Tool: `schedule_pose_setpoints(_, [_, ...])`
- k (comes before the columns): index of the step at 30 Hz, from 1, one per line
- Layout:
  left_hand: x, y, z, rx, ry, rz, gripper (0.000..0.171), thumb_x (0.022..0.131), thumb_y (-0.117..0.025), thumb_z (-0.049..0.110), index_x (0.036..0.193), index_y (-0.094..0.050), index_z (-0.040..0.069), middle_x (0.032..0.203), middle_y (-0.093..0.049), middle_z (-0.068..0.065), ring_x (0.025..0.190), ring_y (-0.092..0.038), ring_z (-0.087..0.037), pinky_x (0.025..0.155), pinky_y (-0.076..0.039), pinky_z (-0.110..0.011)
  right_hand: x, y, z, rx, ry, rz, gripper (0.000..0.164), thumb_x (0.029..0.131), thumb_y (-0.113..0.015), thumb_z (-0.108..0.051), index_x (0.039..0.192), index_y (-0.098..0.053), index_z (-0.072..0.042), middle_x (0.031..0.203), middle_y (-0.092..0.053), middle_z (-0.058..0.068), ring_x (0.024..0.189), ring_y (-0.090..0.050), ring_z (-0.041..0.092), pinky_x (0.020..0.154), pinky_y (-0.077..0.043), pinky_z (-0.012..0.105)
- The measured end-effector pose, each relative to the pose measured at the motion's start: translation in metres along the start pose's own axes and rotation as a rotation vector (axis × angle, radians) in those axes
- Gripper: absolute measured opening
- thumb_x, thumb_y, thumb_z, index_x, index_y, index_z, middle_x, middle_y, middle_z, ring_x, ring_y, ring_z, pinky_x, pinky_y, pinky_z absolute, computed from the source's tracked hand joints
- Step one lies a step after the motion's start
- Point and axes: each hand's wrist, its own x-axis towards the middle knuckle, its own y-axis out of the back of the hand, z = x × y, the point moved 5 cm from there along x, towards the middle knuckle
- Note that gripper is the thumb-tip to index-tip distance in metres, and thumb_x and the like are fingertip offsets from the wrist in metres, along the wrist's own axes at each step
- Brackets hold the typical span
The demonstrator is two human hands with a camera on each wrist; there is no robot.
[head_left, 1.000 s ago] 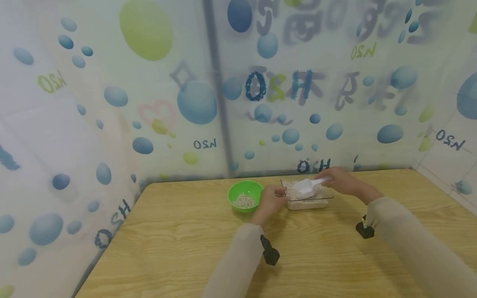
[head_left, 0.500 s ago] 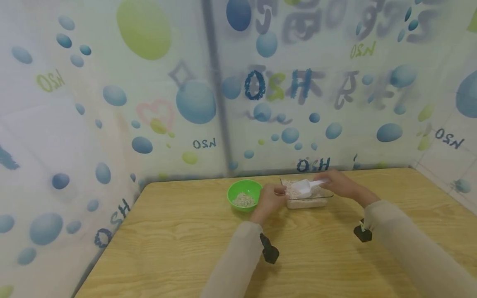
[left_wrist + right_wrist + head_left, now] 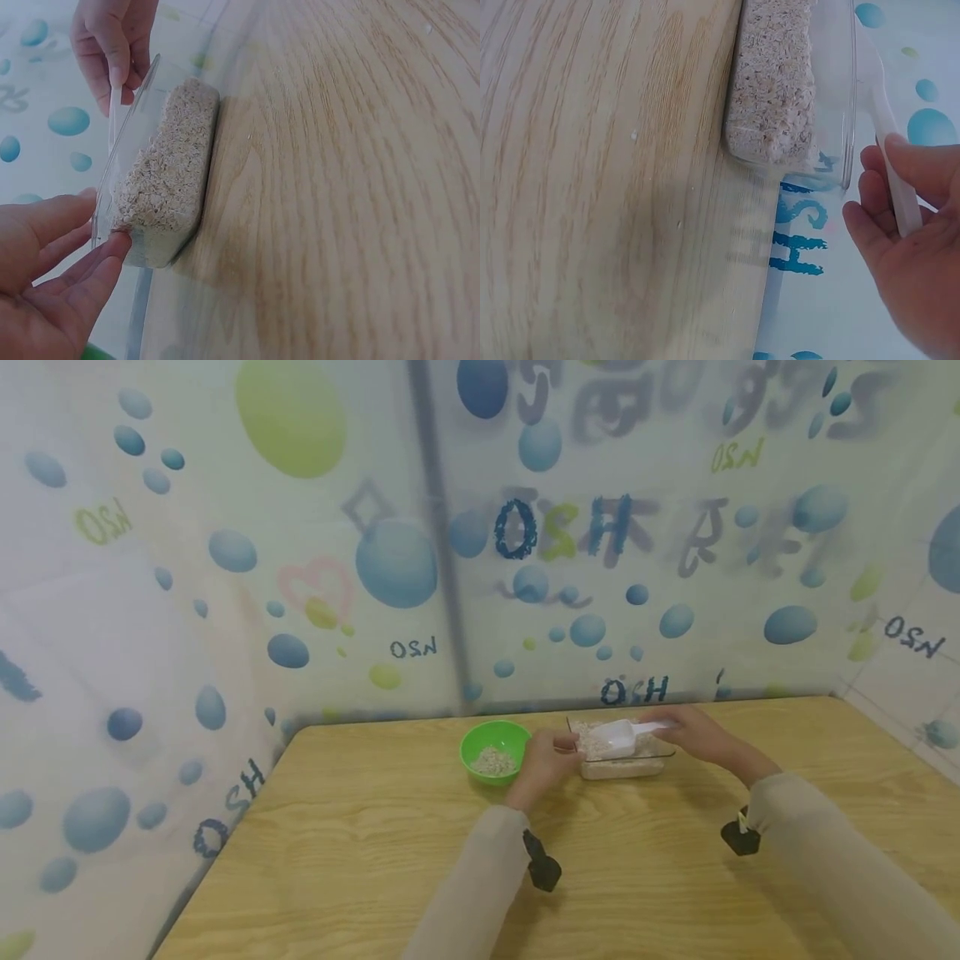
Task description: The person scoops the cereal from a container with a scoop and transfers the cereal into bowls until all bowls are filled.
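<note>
A clear glass container point(image 3: 624, 769) of rolled oats point(image 3: 169, 165) stands at the back of the table. My left hand point(image 3: 546, 762) pinches its left end at the rim, thumb on one side and fingertips on the other. My right hand point(image 3: 697, 735) holds a white scoop point(image 3: 621, 737) by its handle point(image 3: 896, 157), thumb along it. The scoop's head lies over the oats inside the container; how much it carries I cannot tell. Just left of my left hand stands a green bowl point(image 3: 474, 737) with a small heap of oats point(image 3: 495, 762) in it.
The wooden table point(image 3: 360, 843) ends at a patterned curtain point(image 3: 397, 685) right behind the container and bowl. A few light specks point(image 3: 634, 135) lie on the wood. Black devices point(image 3: 543, 864) hang at both sleeve cuffs.
My right hand has drawn the scoop slightly to the right within the container. The left hand keeps its hold on the rim, and the bowl stays put.
</note>
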Motion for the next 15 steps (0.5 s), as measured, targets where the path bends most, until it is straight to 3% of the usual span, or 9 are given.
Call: schedule_pose_setpoints(15, [-0.0007,0.0015,0.0004,-0.004,-0.006,-0.012,0.030,0.083,-0.069,0.014,0.111,-0.065,0.004,0.101,-0.065,-0.006,0.091,-0.060,-0.017,0.075,-0.051,-0.026,-0.0093,0.0052,0.0098,0.091,-0.057,0.035,0.029,0.093,-0.048,-0.003,0.118,-0.054,0.010,0.121,-0.050,0.030,0.114,-0.043,0.047,0.088,-0.040,0.058])
